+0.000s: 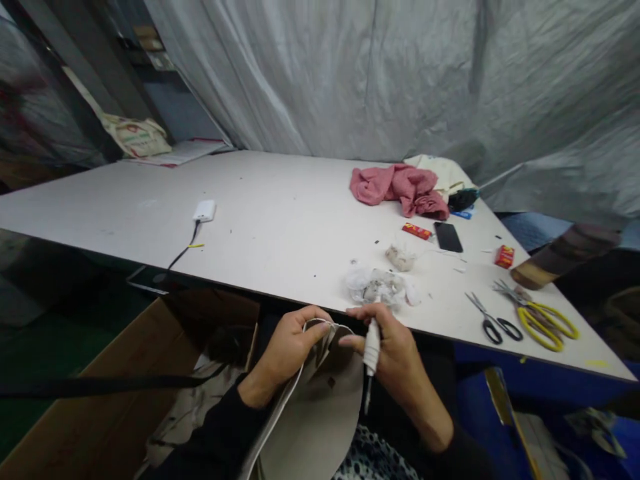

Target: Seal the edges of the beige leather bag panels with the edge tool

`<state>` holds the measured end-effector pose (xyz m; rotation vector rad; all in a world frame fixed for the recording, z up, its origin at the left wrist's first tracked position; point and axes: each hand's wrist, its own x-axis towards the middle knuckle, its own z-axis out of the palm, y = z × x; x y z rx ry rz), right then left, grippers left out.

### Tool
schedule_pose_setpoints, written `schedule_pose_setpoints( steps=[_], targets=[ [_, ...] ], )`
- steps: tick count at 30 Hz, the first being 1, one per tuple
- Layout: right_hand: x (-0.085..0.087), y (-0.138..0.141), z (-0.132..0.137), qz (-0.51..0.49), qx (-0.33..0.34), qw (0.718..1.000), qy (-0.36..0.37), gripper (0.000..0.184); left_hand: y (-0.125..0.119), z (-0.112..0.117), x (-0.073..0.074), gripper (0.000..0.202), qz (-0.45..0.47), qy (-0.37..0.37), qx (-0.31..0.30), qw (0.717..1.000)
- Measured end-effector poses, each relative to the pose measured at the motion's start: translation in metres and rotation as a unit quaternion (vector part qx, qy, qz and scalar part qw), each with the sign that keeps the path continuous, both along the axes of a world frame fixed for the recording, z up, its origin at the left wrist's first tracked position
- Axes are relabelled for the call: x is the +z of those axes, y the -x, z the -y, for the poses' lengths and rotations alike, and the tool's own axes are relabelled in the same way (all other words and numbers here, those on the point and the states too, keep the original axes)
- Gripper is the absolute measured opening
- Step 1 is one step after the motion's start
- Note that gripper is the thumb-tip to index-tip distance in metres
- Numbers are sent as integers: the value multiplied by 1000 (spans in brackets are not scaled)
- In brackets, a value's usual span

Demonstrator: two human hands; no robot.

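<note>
My left hand (pixel 289 347) pinches the upper edge of a beige, leather-like curved piece (pixel 320 420) with pale edges, at the bottom middle. The piece hangs over my lap in folded layers, and a small dark diamond-shaped mark shows on it. In my right hand (pixel 393 350) is an awl (pixel 371 350) with a white wrapped handle, its thin metal shaft pointing down. The thumb and forefinger of that hand reach to the piece's right upper edge; whether they grip it too, I cannot tell. Just beyond my hands, a crumpled clear plastic bag (pixel 380 288) lies on the table.
The white table (pixel 260 220) carries black-handled scissors (pixel 493 320), yellow-handled scissors (pixel 543 320), a phone (pixel 448 237), a red cloth (pixel 400 187) and a white box with a cable (pixel 205 211). Below left stands a cardboard box (pixel 110 400). Grey sheeting (pixel 350 80) hangs behind.
</note>
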<state>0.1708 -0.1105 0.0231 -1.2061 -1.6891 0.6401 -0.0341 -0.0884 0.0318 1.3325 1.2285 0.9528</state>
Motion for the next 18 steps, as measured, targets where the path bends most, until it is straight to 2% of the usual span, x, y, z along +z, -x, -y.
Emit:
schedule_pose_setpoints(
  steps=[3, 8, 10, 12, 15, 18],
  targets=[
    [1, 19, -1, 40, 31, 999, 4, 23, -6, 4, 4, 7, -8, -29, 9, 1000],
    [-4, 33, 4, 4, 8, 1000, 13, 14, -4, 10, -1, 9, 41, -21, 29, 999],
    [-5, 36, 8, -11, 1, 1000, 6, 14, -1, 12, -3, 13, 79, -26, 27, 996],
    [-3, 37, 15, -26, -12, 1000, -1, 14, 1, 13, -4, 21, 156, -17, 27, 987],
    [6, 24, 32, -58, -55, 996, -26, 17, 6, 12, -6, 30, 273, -3, 54, 960],
    [21, -16, 58, -63, -133, 986, -73, 18, 13, 12, -12, 33, 282, -7, 74, 957]
  ],
)
